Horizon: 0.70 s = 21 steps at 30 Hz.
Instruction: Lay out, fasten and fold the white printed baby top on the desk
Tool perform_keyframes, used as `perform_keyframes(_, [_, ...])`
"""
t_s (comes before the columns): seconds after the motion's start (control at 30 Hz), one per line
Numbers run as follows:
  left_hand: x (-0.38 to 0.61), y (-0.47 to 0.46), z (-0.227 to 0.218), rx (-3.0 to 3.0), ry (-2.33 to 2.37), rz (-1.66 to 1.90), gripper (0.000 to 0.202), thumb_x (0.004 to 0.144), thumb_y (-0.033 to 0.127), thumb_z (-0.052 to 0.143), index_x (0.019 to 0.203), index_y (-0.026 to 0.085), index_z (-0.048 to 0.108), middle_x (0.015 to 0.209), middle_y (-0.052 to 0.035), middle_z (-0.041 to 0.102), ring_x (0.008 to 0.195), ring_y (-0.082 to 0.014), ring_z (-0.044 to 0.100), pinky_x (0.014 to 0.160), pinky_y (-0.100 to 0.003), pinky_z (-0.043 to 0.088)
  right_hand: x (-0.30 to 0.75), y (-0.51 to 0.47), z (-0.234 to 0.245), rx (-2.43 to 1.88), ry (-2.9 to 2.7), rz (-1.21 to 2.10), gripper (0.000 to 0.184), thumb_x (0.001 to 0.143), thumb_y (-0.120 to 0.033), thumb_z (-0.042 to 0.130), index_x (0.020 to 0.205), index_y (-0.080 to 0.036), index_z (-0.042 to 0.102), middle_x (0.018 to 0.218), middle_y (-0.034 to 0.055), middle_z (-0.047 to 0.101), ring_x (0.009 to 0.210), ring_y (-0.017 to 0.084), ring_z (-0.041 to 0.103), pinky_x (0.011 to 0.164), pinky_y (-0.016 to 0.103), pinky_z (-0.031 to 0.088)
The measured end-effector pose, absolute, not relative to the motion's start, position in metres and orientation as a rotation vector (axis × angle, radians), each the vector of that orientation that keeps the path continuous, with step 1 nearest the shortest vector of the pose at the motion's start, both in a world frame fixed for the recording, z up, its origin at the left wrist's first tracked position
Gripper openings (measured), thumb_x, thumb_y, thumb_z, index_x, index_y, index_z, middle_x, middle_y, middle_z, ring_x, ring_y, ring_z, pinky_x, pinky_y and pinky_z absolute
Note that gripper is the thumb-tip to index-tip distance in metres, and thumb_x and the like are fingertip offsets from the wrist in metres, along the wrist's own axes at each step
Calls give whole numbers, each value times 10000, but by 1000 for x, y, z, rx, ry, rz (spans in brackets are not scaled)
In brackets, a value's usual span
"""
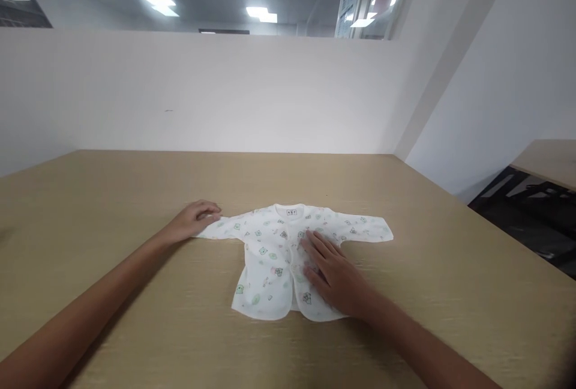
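A small white baby shirt (267, 263) with green and pink animal prints lies spread out, front side up, on the wooden table. Its neckline with a label points away from me, and both sleeves stretch out sideways. My left hand (192, 221) rests on the end of the left sleeve, covering the cuff, its fingers loosely curved and apart from the thumb. Flat on the right front panel lies my right hand (335, 275), fingers extended, hiding part of the print and the right side edge. The front opening parts toward the hem.
The light wood table (135, 179) reaches back to a white partition (234, 95). A white wall (486, 77) closes off the right side. Beyond it, at the far right, stands another table (551, 158) with dark legs.
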<state>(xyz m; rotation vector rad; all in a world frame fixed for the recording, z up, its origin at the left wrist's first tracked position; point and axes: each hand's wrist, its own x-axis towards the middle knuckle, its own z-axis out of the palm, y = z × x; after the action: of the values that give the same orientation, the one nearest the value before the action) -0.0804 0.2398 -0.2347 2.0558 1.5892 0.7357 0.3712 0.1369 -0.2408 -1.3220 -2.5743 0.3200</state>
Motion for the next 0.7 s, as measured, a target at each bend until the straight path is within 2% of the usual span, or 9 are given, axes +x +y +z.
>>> perform_keyframes(0.1, [-83,240,-232,2120,1574,701,457,827,668,723,995,244,740,1160,-50,711,1094,-260,638,943,-323,486,371,138,-240,-1325,-2576,321,642,1129,-526,304,1676,-189,326,1729,34,154,1616,254,108,1343,494,163])
perform_keyframes(0.2, [-82,237,-232,2023,1629,673,452,835,662,701,905,215,704,922,-33,682,854,-216,607,732,-288,440,371,139,-239,-1344,-2567,340,640,1126,-523,324,1677,-197,322,1731,26,142,1618,255,93,1339,502,179])
perform_keyframes(0.3, [-80,235,-232,1831,1653,762,469,836,658,683,913,195,681,864,-30,651,748,-185,560,641,-270,384,371,138,-239,-1368,-2575,354,632,1126,-511,334,1676,-199,320,1733,14,132,1618,249,87,1335,503,196])
perform_keyframes(0.4, [-80,239,-231,1787,1733,836,471,820,644,681,932,187,700,866,-37,663,736,-180,555,632,-267,386,371,137,-240,-1365,-2569,355,616,1127,-495,353,1673,-210,329,1733,11,132,1617,249,94,1332,509,207])
perform_keyframes(0.6, [-82,258,-235,1979,1851,760,466,836,645,593,892,196,708,861,-38,711,760,-203,619,659,-284,436,373,134,-242,-1319,-2536,323,596,1126,-465,379,1658,-198,361,1728,55,156,1614,280,110,1317,542,238])
perform_keyframes(0.7, [-81,267,-237,2079,1883,732,451,816,634,568,840,204,702,913,-68,734,854,-249,658,759,-336,485,373,134,-242,-1299,-2536,307,596,1128,-455,380,1656,-180,362,1723,78,171,1613,289,117,1316,552,237])
